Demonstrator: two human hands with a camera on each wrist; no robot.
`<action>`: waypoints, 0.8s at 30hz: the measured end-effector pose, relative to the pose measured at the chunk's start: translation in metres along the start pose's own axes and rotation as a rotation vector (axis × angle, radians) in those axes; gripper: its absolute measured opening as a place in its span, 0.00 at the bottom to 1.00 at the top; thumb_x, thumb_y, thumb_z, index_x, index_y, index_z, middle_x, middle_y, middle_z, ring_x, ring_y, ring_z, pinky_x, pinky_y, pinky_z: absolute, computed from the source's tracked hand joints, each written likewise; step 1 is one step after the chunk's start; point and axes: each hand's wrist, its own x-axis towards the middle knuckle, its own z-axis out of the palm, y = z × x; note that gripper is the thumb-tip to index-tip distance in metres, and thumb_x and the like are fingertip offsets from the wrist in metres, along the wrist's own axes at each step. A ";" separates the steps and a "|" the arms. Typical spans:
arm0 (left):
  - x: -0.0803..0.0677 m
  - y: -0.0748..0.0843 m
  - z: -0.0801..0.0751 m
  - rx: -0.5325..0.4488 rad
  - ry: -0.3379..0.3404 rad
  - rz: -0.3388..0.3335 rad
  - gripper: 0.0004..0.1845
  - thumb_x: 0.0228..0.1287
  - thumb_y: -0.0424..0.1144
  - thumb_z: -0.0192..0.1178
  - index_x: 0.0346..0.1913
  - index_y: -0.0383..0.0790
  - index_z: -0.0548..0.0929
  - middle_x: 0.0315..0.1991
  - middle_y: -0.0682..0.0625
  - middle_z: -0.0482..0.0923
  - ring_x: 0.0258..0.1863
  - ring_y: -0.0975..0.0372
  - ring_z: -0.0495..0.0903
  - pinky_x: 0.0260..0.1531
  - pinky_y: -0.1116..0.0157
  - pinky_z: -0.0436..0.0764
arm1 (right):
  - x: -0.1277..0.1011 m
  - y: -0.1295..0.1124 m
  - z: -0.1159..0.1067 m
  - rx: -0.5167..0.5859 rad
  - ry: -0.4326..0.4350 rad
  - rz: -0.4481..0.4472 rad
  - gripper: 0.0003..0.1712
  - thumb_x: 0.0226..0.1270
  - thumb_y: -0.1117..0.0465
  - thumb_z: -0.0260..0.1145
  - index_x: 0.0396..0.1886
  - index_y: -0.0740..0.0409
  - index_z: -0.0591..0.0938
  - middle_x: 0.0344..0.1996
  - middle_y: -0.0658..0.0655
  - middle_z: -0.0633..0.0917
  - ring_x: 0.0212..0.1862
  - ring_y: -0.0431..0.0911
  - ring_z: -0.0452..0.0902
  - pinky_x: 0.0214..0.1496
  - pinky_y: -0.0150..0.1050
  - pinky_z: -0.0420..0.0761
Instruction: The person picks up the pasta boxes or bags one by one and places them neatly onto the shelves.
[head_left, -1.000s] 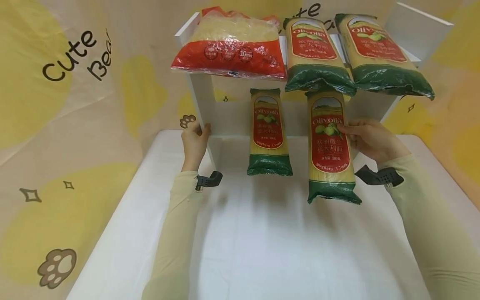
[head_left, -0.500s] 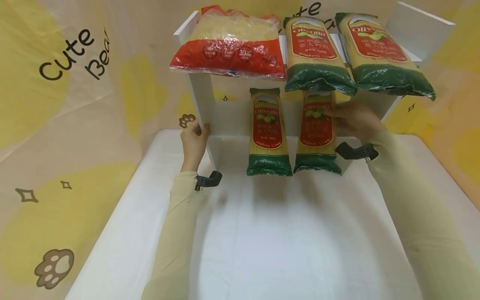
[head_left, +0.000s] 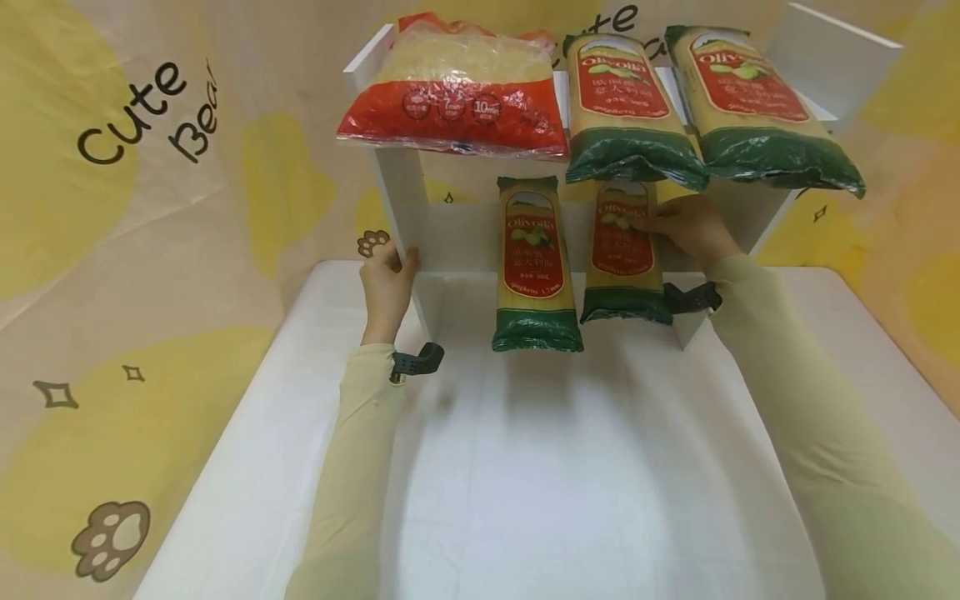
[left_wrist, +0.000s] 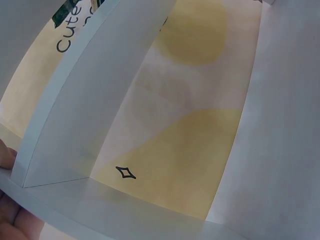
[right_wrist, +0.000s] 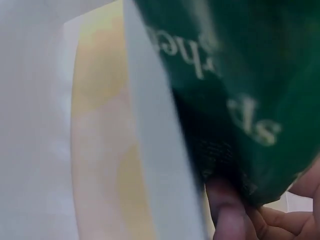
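While your left hand point(head_left: 387, 283) is gripping the shelf's point(head_left: 401, 208) side panel, your right hand point(head_left: 686, 227) is pinching a spaghetti pack point(head_left: 622, 254) lying on the lower level beside another pack point(head_left: 534, 258).

shelf unit point(head_left: 405, 208): showing plain white – the landmark here
noodle bag point(head_left: 453, 87) on the shelf unit's top, left: showing a red band under clear film
spaghetti packs point(head_left: 534, 258) under and on top of the shelf unit: wearing yellow, a red label, green ends
backdrop point(head_left: 150, 208) behind the shelf unit: showing cream with yellow blobs – brown paw prints, black lettering
sleeves point(head_left: 352, 467) before the shelf unit: showing pale yellow
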 end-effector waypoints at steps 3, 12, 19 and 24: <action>-0.001 0.000 0.001 0.000 0.004 -0.006 0.12 0.63 0.27 0.56 0.48 0.27 0.82 0.44 0.34 0.81 0.43 0.48 0.82 0.42 0.55 0.80 | -0.002 0.000 0.002 -0.062 0.022 -0.009 0.35 0.57 0.39 0.66 0.42 0.70 0.80 0.23 0.49 0.80 0.33 0.45 0.65 0.32 0.36 0.65; 0.010 0.006 -0.003 0.039 -0.100 -0.005 0.14 0.66 0.31 0.56 0.51 0.28 0.79 0.47 0.34 0.79 0.48 0.48 0.80 0.47 0.56 0.78 | -0.030 -0.013 -0.009 -0.244 -0.075 -0.099 0.42 0.64 0.39 0.60 0.60 0.72 0.71 0.56 0.72 0.74 0.53 0.63 0.70 0.52 0.58 0.72; 0.009 0.015 -0.037 0.176 -0.449 -0.079 0.37 0.68 0.53 0.53 0.74 0.48 0.53 0.72 0.45 0.54 0.70 0.53 0.53 0.65 0.49 0.57 | -0.081 0.012 -0.024 -0.232 0.003 -0.212 0.32 0.68 0.47 0.59 0.60 0.68 0.71 0.55 0.70 0.75 0.54 0.65 0.71 0.48 0.50 0.77; 0.004 0.027 -0.064 0.367 -0.578 -0.041 0.47 0.65 0.59 0.52 0.75 0.47 0.36 0.74 0.47 0.26 0.71 0.52 0.26 0.65 0.42 0.36 | -0.111 0.049 -0.047 -0.276 0.112 -0.223 0.28 0.68 0.51 0.59 0.58 0.67 0.73 0.52 0.71 0.77 0.50 0.66 0.73 0.34 0.23 0.70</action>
